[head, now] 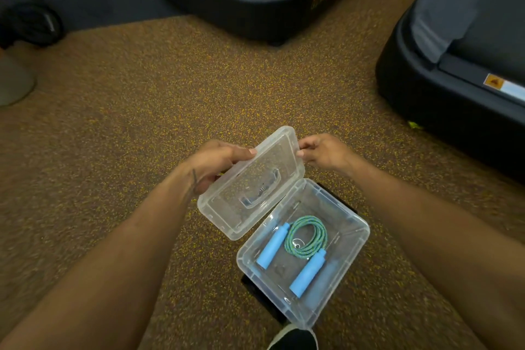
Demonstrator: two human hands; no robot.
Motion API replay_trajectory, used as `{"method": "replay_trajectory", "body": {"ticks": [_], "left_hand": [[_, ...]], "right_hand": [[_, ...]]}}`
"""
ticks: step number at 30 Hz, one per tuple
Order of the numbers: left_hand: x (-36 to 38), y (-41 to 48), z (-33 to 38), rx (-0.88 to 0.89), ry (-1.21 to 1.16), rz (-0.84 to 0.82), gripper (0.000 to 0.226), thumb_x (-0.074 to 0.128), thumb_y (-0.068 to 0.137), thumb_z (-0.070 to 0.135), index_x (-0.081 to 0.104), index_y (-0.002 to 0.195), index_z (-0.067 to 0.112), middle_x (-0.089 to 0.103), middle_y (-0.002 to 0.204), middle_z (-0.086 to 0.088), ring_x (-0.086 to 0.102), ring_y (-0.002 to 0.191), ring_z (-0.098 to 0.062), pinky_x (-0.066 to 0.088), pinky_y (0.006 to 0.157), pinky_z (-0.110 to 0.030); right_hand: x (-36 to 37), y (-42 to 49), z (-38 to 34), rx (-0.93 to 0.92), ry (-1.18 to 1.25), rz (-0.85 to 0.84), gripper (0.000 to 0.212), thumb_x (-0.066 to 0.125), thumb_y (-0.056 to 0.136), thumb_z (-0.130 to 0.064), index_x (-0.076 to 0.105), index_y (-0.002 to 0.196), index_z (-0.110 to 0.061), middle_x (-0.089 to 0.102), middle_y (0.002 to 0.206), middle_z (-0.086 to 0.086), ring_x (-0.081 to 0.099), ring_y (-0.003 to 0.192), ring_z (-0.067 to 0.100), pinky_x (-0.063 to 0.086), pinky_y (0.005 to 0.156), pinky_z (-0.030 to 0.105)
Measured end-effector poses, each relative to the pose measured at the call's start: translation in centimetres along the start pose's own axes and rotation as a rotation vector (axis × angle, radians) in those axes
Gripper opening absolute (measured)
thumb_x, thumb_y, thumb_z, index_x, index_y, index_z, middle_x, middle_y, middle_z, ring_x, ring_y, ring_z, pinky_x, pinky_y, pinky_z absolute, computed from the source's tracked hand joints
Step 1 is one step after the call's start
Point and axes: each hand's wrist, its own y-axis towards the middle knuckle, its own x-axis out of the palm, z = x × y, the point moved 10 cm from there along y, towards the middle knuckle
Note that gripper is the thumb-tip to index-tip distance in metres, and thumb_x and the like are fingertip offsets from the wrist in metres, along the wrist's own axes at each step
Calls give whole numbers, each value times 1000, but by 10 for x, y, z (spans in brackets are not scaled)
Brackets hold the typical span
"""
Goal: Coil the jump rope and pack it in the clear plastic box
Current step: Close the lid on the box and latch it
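**Both hands hold the lid over the packed box**

We see the clear plastic box [352, 239] standing on the speckled brown floor [142, 108], open at the top. Inside it lies the jump rope [306, 234]: the green cord is coiled in a small ring near the middle of the box, and the two blue handles [272, 246] lie on either side of the coil, both slanted in the same direction and resting on the bottom.

The clear lid [252, 182] is above the far left part of the box, tilted. Its lower right edge is near the rim of the box, but we cannot tell if they touch. The left hand [216, 160] grips the lid at its left edge, thumb on top and fingers under it. The right hand [324, 152] pinches the far right corner of the lid with the fingertips.

Beyond the hands, two dark exercise machines [255, 0] stand on the floor, well apart from the box. At the bottom edge, a shoe tip [292, 339] shows just beside the near corner of the box.
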Motion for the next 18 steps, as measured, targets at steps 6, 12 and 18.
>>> {"method": "replay_trajectory", "body": {"ticks": [6, 12, 18], "left_hand": [[45, -26, 14, 98, 72, -90, 13, 80, 78, 23, 75, 87, 14, 75, 77, -2, 62, 59, -12, 46, 52, -25], [92, -45, 14, 176, 139, -125, 18, 82, 76, 20, 72, 87, 10, 68, 65, 5, 51, 51, -7, 39, 45, -17], [121, -47, -3, 172, 213, -122, 31, 91, 66, 25, 72, 85, 10, 66, 61, 4, 55, 52, -12, 39, 48, -24]], "right_hand": [[-11, -30, -6, -76, 140, 4, 16, 67, 91, -7, 73, 103, -16, 73, 92, -6, 68, 86, 9, 55, 70, 18], [-20, -52, 13, -92, 221, -41, 22, 67, 89, -3, 76, 101, -20, 75, 104, 3, 68, 100, 16, 56, 94, 42], [-25, -71, 20, -105, 130, -65, 24, 61, 93, -3, 75, 106, -18, 73, 113, -2, 67, 108, 16, 54, 95, 34]]}}
